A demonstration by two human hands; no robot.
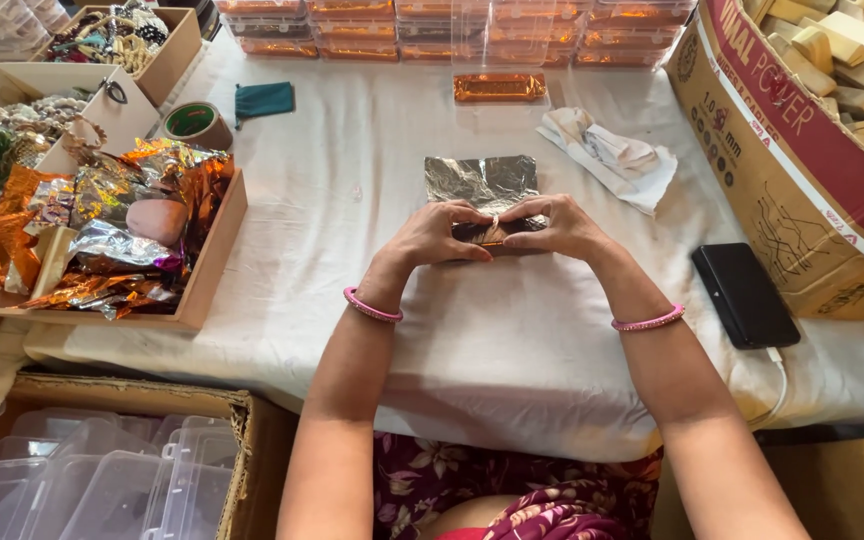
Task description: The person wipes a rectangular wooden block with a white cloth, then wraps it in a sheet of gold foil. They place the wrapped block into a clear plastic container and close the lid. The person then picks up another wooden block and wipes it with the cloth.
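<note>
Both hands meet at the middle of the white-covered table [512, 340], fingertips pressed together over a small dark block that lies on the near edge of a silver foil sheet [482, 182]. The left hand [430, 236] and the right hand [562, 228] each pinch the foil against the small dark block [492, 238], thumbs underneath and fingers on top, so both are closed on it rather than apart. By the look of it the wrapping is at the first fold: the block sits at the near edge, and most of the sheet lies flat and unrolled beyond the knuckles. The next move seems to call for even pressure from both thumbs and a tight roll away from the body, so that the thin foil creases cleanly and does not tear.

To the left stands a shallow cardboard tray [214, 262] heaped with crumpled orange and silver foil. A roll of tape [197, 122] lies behind it, a crumpled white cloth [612, 155] sits to the right, and a black phone [744, 294] rests by a large printed carton [802, 150].

Much of the block is hidden under the fingers, so its shape and material cannot be made out. A thin gold band across it is only partly visible. The carton and the clear lidded boxes [82, 480] are cut off at the frame edges.
</note>
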